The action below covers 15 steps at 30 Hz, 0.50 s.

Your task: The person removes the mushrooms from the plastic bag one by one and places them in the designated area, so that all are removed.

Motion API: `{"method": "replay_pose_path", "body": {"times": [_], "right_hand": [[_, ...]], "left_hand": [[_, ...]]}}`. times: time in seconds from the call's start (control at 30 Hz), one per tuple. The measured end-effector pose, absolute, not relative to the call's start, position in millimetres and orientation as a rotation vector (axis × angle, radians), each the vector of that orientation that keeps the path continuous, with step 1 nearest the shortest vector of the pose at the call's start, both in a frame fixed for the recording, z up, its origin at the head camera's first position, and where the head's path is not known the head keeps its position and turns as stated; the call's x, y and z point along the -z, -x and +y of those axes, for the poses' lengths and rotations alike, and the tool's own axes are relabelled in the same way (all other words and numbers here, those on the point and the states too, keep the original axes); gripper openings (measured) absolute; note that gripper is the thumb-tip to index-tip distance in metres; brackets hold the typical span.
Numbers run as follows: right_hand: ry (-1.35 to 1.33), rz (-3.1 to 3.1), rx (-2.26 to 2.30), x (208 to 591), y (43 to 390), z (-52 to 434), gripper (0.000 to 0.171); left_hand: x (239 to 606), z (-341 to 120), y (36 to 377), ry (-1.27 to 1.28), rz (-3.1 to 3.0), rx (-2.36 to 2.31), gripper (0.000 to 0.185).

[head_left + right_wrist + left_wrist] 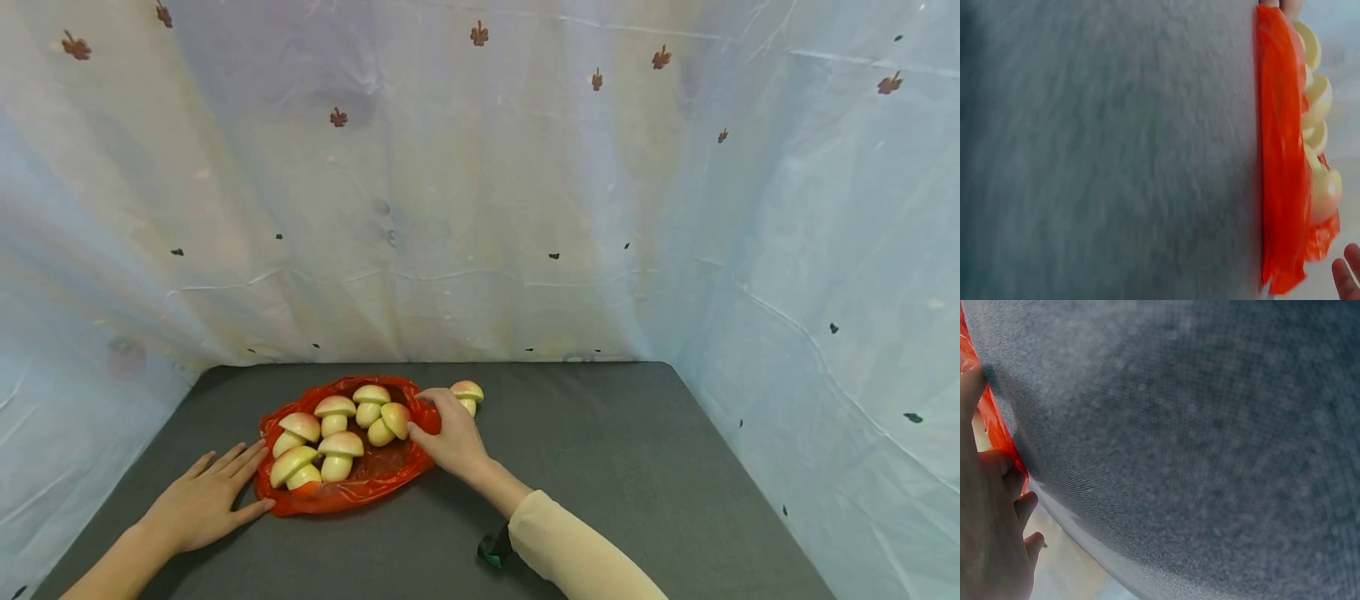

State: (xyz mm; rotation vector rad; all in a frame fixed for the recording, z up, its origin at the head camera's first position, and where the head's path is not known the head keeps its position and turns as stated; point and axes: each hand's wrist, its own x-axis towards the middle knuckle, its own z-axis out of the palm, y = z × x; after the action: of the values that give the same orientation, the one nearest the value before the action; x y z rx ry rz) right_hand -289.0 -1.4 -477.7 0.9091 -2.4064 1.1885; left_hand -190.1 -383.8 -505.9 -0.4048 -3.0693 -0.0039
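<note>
Several toy mushrooms (341, 450) with pale green stems and pinkish caps lie in a red plastic bag (337, 502), its mouth spread wide. My left hand (202, 504) lies beside the bag's left edge with its fingers spread, fingertips and thumb right at the plastic. At the bag's right edge is my right hand (453, 437), thumb and index finger apart with red plastic showing between them. In the right wrist view, two of its fingertips (1339, 272) stand just off the bag's corner. Another mushroom (467, 390) sits outside the bag, partly hidden behind the right hand.
A dark grey table (600, 467) carries everything. Pale plastic sheeting (480, 200) with small leaf prints hangs behind it and along both sides. Below the right sleeve (577, 542), a black item with a green spot (492, 552) shows at the wrist.
</note>
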Motion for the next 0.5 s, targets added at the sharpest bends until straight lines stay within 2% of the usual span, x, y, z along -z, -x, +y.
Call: {"method": "replay_pose_path", "body": {"times": [0.5], "right_hand": [[-0.845,-2.567,-1.079,489,286,-36,0.041]], "left_hand": [[505,-383,189,0.397,-3.077,0.01,0.093]]}}
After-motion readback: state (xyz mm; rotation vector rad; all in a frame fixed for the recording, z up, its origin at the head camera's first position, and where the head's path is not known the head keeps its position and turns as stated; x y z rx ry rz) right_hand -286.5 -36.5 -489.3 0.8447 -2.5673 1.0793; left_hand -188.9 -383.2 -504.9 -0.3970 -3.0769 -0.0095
